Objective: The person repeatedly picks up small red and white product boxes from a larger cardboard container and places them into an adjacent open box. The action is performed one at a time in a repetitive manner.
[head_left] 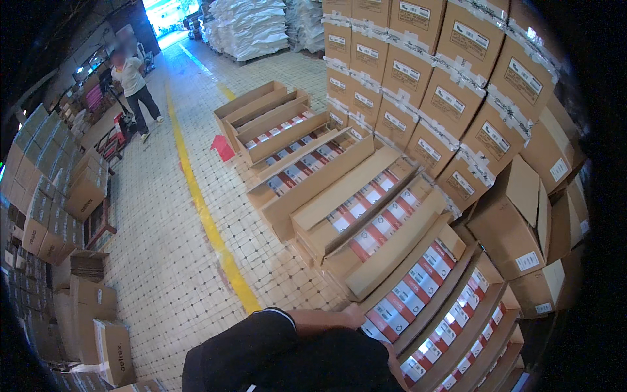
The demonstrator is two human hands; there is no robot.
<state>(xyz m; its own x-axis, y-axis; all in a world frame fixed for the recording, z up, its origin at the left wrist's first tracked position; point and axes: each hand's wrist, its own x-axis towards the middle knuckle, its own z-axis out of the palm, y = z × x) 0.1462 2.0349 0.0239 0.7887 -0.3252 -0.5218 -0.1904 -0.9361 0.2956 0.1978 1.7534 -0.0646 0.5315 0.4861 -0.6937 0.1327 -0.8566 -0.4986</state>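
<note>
Risked denting red-and-white boxes [411, 295] just right of left hand [353, 317] by leaning hard; couldn't tell its grip, nor that of mostly hidden right hand [394, 366].

pale dotted floor tiles [150, 228] flank the painted yellow floor stripe [209, 225], beyond whose far end a doorway [168, 19] glows with daylight.

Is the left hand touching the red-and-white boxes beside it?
Cannot tell. The head view shows the left hand right at the near end of the red-and-white boxes, but neither contact nor gap is plain.
</note>
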